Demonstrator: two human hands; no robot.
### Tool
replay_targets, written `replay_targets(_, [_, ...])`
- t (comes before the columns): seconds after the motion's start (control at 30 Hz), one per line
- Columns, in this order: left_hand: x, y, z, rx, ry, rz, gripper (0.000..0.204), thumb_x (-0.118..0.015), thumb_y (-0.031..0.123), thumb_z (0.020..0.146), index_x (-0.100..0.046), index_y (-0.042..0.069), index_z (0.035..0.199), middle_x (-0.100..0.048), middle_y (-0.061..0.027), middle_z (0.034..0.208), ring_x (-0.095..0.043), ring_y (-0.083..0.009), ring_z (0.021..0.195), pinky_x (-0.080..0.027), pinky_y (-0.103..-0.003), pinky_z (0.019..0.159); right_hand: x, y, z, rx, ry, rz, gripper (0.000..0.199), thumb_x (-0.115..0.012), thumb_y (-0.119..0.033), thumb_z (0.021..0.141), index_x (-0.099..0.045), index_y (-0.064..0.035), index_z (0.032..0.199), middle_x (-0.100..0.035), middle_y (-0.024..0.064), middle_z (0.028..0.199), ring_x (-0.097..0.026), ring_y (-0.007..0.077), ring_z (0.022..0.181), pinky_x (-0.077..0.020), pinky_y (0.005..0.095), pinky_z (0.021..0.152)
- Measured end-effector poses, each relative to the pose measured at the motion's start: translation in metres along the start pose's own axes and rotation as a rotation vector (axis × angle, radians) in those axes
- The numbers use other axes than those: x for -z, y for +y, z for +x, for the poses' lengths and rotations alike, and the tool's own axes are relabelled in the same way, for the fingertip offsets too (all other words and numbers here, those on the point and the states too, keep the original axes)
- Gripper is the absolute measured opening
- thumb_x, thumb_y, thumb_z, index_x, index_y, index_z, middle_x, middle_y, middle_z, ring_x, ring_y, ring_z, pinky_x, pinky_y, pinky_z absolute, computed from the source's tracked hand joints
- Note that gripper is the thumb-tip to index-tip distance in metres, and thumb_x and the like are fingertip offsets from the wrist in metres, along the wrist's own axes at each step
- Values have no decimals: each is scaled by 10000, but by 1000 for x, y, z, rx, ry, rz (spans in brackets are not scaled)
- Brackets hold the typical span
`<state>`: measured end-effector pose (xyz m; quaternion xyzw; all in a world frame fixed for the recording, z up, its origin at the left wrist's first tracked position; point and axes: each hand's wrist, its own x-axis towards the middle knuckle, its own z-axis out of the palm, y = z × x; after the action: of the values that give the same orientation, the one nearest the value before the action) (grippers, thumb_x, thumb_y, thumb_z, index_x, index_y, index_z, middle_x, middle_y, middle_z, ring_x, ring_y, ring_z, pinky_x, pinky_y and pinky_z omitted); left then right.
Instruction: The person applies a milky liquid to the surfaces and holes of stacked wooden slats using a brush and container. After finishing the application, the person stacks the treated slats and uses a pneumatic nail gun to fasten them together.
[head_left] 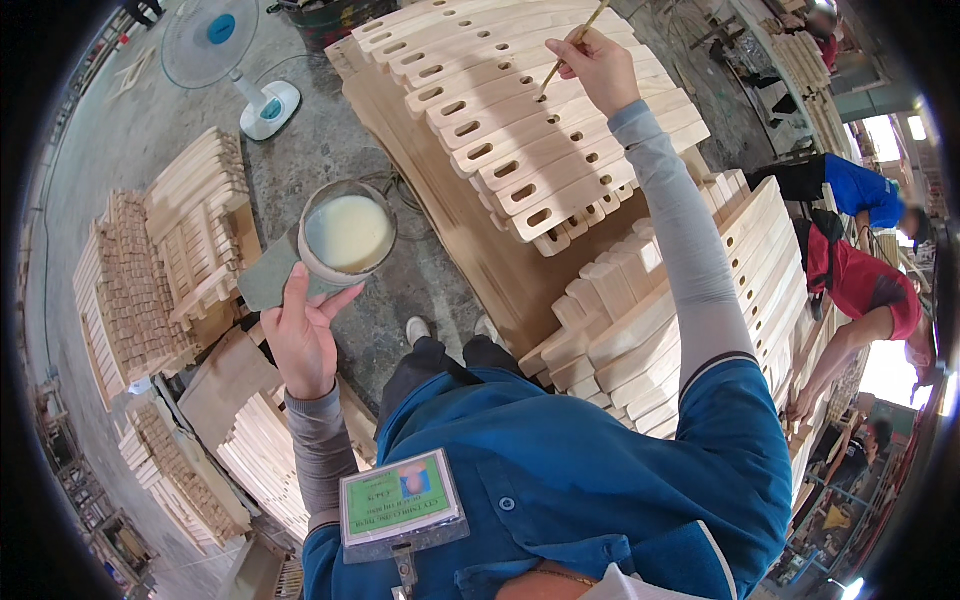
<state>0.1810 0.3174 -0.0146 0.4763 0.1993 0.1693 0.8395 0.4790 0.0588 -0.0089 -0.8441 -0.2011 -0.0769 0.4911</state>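
My left hand (308, 340) grips a round cup (322, 272) of milky cream-coloured liquid (350, 233), its fingers at the near side of the cup. A flat grey-green piece (268, 272) shows beside the cup; whether it is joined to it I cannot tell. Pinched in my right hand (600, 72) is a thin stick (552, 76), slanting down with its lower tip at a small hole in one of the pale wooden slats (530, 150). These slats lie side by side in a layered stack, each with a slot near its end and a smaller hole further in.
Brown board (440, 190) lies under the slats. More wooden parts (620, 330) are piled to the right, and further stacks (150, 270) stand at left. A white fan (268, 108) stands on the concrete floor at upper left. A person in red (860, 275) works at the far right.
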Motion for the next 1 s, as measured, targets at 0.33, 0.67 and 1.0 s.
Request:
replay_targets(0.33, [0,3,7,25,25,-19,220,-427,93,894,-535,-67,999,-574,-126,1017,-602,-256,871,-552,-429,696,6,7,32,-118,127,262,263,-656,-200,759,-568,47,776,-579,91,654,-580,123,521,-524,235,491])
replay_targets(0.67, [2,4,11,-17,-2,9,232,-421,101,896,-509,-41,1056,-564,-116,1035,-590,-248,908,-551,-428,697,-18,10,27,74,75,-200,186,-657,-173,735,-594,-12,802,-594,76,652,-579,154,566,-477,271,539])
replay_targets(1.0, [-5,7,17,-49,-34,-19,218,-436,93,892,-512,-28,1056,-564,-98,1031,-592,-226,884,-551,-413,691,-17,-1,28,23,-14,-45,168,-643,-149,770,-599,0,836,-586,41,670,-563,79,584,-491,206,553])
